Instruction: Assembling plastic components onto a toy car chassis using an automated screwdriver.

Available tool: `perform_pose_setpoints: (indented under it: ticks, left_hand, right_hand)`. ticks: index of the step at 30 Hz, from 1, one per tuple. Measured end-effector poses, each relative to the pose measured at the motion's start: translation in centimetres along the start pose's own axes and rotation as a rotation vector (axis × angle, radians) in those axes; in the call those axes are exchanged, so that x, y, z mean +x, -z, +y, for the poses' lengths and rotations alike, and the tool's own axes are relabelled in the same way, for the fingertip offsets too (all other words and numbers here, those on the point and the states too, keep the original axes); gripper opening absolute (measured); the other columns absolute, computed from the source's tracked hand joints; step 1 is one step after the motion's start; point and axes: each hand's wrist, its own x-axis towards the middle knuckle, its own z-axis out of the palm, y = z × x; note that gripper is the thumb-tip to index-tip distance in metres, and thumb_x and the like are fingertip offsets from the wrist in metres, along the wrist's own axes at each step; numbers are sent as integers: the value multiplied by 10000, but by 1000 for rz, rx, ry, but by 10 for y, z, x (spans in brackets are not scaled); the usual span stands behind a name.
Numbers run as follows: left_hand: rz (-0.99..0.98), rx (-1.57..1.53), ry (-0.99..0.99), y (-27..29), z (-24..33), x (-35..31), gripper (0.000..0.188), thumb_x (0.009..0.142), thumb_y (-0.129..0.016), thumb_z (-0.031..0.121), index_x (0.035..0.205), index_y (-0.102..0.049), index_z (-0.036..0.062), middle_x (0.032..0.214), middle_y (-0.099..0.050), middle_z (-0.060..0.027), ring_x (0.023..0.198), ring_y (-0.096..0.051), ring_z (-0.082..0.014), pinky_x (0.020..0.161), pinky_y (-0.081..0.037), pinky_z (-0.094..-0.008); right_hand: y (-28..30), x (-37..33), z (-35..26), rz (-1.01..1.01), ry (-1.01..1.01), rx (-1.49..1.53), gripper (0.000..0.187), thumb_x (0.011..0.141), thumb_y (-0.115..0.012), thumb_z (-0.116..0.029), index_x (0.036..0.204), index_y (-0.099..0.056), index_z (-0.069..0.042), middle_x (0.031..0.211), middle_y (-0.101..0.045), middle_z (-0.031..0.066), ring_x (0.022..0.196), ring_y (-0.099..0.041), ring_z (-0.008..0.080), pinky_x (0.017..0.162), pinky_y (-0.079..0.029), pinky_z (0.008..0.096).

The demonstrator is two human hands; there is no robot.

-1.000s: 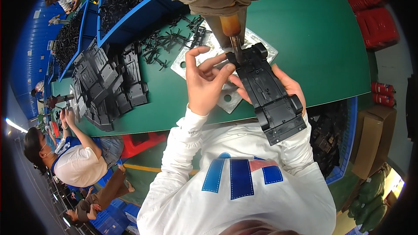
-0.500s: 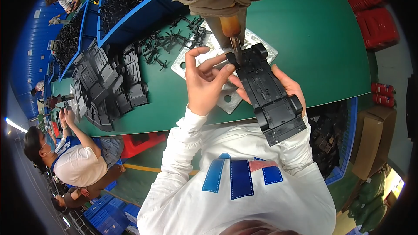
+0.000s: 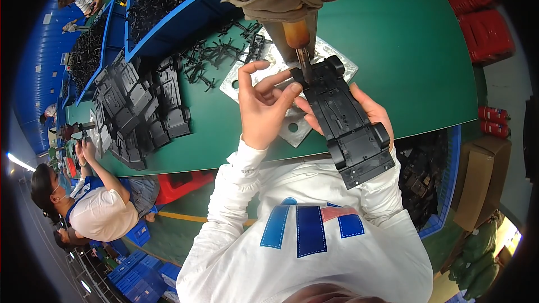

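Head view: black chassis [image 3: 347, 113] at centre-right, slanting toward lower right.
Right hand [image 3: 377, 110] grasps the chassis from beneath, digits showing at both long edges. Left hand [image 3: 261, 113], frame centre, sits just left of its upper end; fingers bent, tips at that corner, can't tell whether pinching anything. Metal tool tip [image 3: 304, 62] meets the same end, above a silver plate [image 3: 338, 60].

Red plastic stool [image 3: 181, 188], brown cardboard box [image 3: 475, 184], blue crates [image 3: 137, 280]
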Motion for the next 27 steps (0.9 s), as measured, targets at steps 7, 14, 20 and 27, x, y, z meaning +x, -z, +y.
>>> perform_pose_setpoints:
  ticks: [7,14,20,27]
  left_hand:
    - [3,3,5,0,1,0,587,873,-743,-15,1281,-323,27,1157,-630,-316,791,-716,-176,748,-574,-282]
    - [1,5,11,0,2,-1,588,872,-743,-17,1280,-322,27,1158,-628,-318,791,-715,-176,750,-572,-282]
    - [-3,-9,9,-1,3,-1,581,876,-736,-21,1281,-321,26,1158,-626,-323,798,-718,-180,754,-572,-284]
    - [-3,-2,9,-1,3,-1,581,877,-731,-27,1283,-318,25,1158,-625,-323,798,-723,-189,755,-577,-287]
  right_hand:
    - [-1,-1,0,-2,-2,-15,672,1084,-345,-375,1478,-265,163,1472,-368,392,1390,-431,440,1062,-511,521]
    - [-1,-1,0,4,6,-12,667,1084,-346,-370,1479,-266,162,1470,-375,389,1391,-431,436,1060,-514,522]
    - [-1,-1,0,2,-2,1,663,1083,-348,-364,1479,-266,162,1475,-369,386,1400,-415,442,1062,-508,535]
    - [-2,0,2,33,32,21,667,1081,-358,-362,1477,-264,166,1470,-373,388,1397,-418,443,1061,-509,535]
